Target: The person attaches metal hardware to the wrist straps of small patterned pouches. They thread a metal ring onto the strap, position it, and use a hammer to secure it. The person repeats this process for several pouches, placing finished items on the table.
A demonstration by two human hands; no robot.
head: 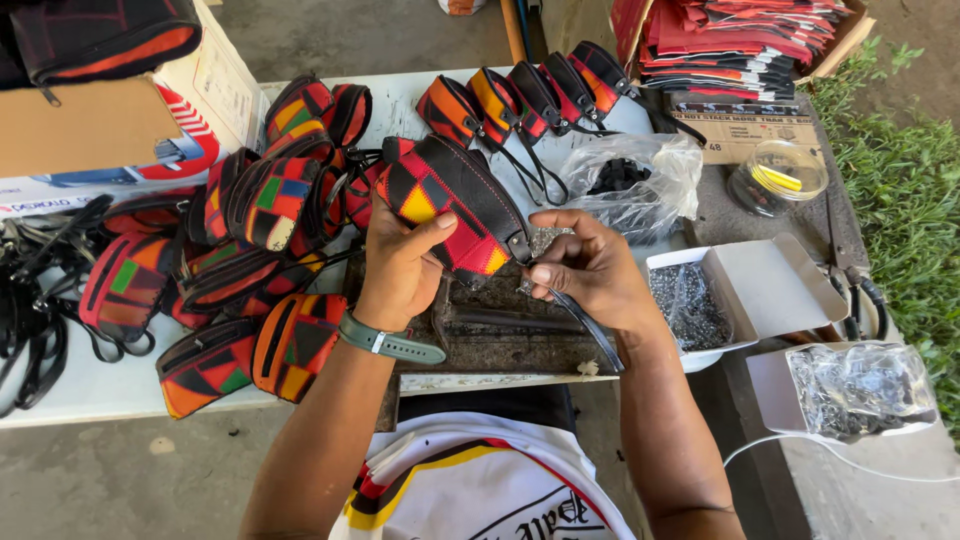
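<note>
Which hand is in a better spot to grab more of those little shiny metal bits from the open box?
Probably the right hand: the open box of metal bits lies just beside it, while the left hand grips the patchwork pouch.

Both forearms come up from the bottom of the view and meet in the middle. The left hand point(400, 265) is closed in a firm grip, thumb on top and pointing to the right, wrist bent a little inward. The right hand point(590, 270) is just beside it, fingers curled, with thumb and index finger pinched together. Both arms are bare.
</note>
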